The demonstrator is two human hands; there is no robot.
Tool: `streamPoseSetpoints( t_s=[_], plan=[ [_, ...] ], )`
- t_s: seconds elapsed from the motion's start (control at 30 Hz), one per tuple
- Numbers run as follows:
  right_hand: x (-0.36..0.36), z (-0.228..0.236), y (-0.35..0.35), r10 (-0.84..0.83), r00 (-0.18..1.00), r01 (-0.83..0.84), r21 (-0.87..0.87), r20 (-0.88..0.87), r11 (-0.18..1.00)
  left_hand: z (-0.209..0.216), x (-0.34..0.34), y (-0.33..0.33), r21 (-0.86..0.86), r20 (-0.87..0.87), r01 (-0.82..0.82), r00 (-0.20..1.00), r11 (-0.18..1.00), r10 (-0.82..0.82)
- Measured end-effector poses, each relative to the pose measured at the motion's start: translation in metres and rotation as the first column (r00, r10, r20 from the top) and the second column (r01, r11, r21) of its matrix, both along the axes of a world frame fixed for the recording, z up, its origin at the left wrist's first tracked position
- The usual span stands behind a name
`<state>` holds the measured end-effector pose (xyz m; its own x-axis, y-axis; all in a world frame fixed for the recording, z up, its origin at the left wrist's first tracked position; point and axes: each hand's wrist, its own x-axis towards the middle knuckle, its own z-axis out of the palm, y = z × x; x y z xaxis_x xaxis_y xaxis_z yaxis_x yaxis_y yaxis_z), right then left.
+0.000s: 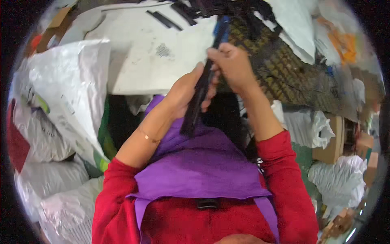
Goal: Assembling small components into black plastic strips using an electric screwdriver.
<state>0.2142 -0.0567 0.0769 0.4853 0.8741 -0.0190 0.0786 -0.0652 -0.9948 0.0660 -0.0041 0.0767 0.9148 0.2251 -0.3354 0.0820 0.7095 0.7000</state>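
Note:
A long, narrow black strip [191, 117], perhaps several layers together, slants from above my lap up over the front edge of the white table [142, 75]. My left hand [183, 90] is closed around its middle, thumb on top and fingertips showing on the far side. Farther up, my right hand [235, 67] pinches the same strip between thumb and fingers. Near its far end lies something blue [220, 28]; whether it is part of the strip I cannot tell. More flat black strips [163, 19] rest at the table's back.
Dark netted material over a yellow-brown pattern [280, 69] covers the table's right side, with a black heap [239, 8] behind it. A large white plastic bag [69, 77] stands at the left. Other bags [341, 179] and cardboard [333, 140] crowd the right. A purple apron [203, 166] covers my lap.

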Motion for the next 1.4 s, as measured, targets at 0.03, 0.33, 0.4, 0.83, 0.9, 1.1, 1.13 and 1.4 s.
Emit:
streamPoseSetpoints(
  t_s=[0.03, 0.33, 0.4, 0.83, 0.9, 1.1, 1.13, 1.4],
  plan=[
    [-0.001, 0.000, 0.001, 0.005, 1.000, -0.005, -0.022, 0.011, 1.000, 0.001, 0.000, 0.001, 0.053, -0.053, -0.018, 0.998, 0.998, 0.021],
    [0.261, -0.044, 0.025, -0.469, 0.170, 0.824, 0.136, 0.867, 0.550, -0.011, 0.002, 0.029, 0.010, 0.015, -0.260, 0.966, 0.966, 0.260],
    [0.327, -0.066, 0.011, -0.413, 0.150, 0.826, 0.115, 0.898, 0.552, -0.010, 0.006, 0.032, 0.013, 0.082, -0.250, 0.965, 0.968, 0.248],
    [0.064, -0.007, -0.075, -0.344, 0.939, 0.342, -0.070, -0.010, 0.937, 0.010, 0.032, 0.012, 0.098, 0.055, -0.343, 0.939, 0.934, 0.339],
    [0.029, -0.014, -0.095, -0.274, 0.947, 0.284, -0.041, 0.170, 0.958, 0.009, 0.045, 0.000, 0.130, 0.074, -0.353, 0.935, 0.926, 0.346],
    [-0.040, -0.008, -0.113, -0.179, 0.932, 0.152, 0.109, 0.314, 0.982, 0.003, 0.034, -0.026, 0.460, 0.294, -0.486, 0.873, 0.743, 0.388],
    [-0.045, -0.008, -0.113, -0.159, 0.932, 0.131, 0.106, 0.327, 0.986, 0.001, 0.030, -0.028, 0.463, 0.293, -0.490, 0.871, 0.738, 0.395],
    [-0.068, 0.000, -0.115, -0.155, 0.933, 0.139, 0.072, 0.324, 0.988, -0.004, 0.011, -0.036, 0.679, 0.397, -0.506, 0.862, 0.532, 0.314]
  ],
)
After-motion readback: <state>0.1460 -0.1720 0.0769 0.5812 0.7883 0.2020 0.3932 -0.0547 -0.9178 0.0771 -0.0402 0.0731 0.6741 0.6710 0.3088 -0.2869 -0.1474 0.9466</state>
